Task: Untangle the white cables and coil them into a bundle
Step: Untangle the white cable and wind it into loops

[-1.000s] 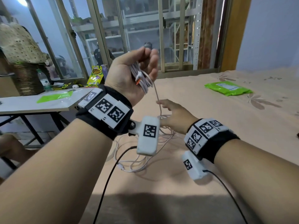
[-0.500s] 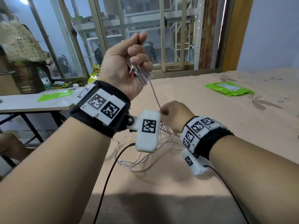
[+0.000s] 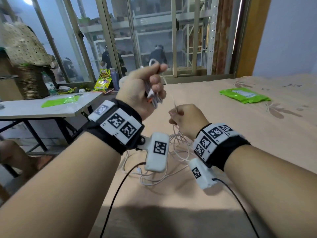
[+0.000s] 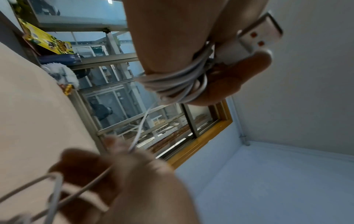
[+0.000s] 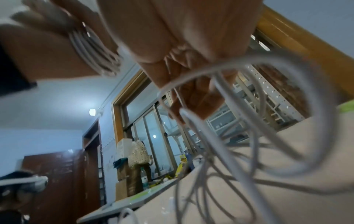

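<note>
My left hand [image 3: 145, 88] is raised above the bed, its fingers curled round a coil of white cable [image 3: 155, 98] [image 4: 178, 80]. A white plug with orange marks [image 4: 258, 36] sticks out of that fist. One taut strand [image 3: 169, 93] runs down from the coil to my right hand [image 3: 187, 121], which pinches it in a closed fist just below and to the right. Under the right hand, loose white cable loops [image 3: 175, 160] [image 5: 249, 136] hang down and lie tangled on the bed.
The peach bedspread [image 3: 240, 152] fills the right and front. A green packet [image 3: 243, 95] lies at the back right. A white table [image 3: 42, 107] with a bottle, basket and snack bag stands at the left. Glass sliding windows [image 3: 154, 40] are behind. Black wrist-camera leads trail towards me.
My left hand has closed round the coil and turned knuckles up. My right hand closed on the strand and rose towards the left hand, lifting loose cable off the bed.
</note>
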`<state>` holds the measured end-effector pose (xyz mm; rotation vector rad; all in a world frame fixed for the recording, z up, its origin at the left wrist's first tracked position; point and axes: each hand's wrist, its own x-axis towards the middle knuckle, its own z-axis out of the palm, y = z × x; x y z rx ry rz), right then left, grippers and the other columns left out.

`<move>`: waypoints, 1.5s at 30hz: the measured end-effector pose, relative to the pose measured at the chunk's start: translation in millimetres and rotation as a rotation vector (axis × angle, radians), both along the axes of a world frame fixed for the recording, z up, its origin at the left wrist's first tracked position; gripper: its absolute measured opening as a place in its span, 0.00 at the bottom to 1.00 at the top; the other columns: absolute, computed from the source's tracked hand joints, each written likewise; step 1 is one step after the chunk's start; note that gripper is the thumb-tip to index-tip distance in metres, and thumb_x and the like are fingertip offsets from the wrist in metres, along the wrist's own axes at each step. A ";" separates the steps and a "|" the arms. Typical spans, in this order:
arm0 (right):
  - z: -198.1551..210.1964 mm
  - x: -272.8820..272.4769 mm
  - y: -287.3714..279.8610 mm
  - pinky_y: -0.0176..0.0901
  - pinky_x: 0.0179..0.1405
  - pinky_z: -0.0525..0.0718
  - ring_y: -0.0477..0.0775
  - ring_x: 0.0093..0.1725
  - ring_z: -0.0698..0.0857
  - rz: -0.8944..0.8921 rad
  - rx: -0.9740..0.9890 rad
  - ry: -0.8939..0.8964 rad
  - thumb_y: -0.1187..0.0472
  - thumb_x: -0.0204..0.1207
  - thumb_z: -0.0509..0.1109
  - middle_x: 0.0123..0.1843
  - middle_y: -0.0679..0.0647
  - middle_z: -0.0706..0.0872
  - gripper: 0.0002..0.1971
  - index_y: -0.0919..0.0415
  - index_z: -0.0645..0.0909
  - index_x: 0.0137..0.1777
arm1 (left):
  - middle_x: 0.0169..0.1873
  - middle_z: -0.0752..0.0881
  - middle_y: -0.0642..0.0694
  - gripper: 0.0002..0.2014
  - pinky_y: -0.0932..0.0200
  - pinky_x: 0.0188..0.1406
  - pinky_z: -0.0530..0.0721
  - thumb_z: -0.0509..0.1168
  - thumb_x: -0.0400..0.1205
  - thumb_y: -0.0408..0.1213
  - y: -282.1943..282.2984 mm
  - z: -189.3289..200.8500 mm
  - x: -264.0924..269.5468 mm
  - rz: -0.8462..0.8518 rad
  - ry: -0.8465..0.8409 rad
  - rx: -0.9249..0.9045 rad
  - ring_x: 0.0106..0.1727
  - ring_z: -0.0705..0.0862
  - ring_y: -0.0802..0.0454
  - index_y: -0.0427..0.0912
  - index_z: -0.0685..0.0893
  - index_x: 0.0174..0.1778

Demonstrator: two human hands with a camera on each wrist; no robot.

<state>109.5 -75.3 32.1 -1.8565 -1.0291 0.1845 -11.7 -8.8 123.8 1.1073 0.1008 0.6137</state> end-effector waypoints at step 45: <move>24.1 -6.8 -8.3 0.42 0.28 0.74 0.58 0.32 0.79 0.220 0.386 0.282 0.66 0.62 0.63 0.28 0.64 0.80 0.04 0.65 0.79 0.32 | 0.08 0.65 0.54 0.18 0.64 0.20 0.75 0.64 0.78 0.48 10.0 -42.6 -8.6 -0.506 0.398 0.188 0.07 0.65 0.60 0.40 0.75 0.26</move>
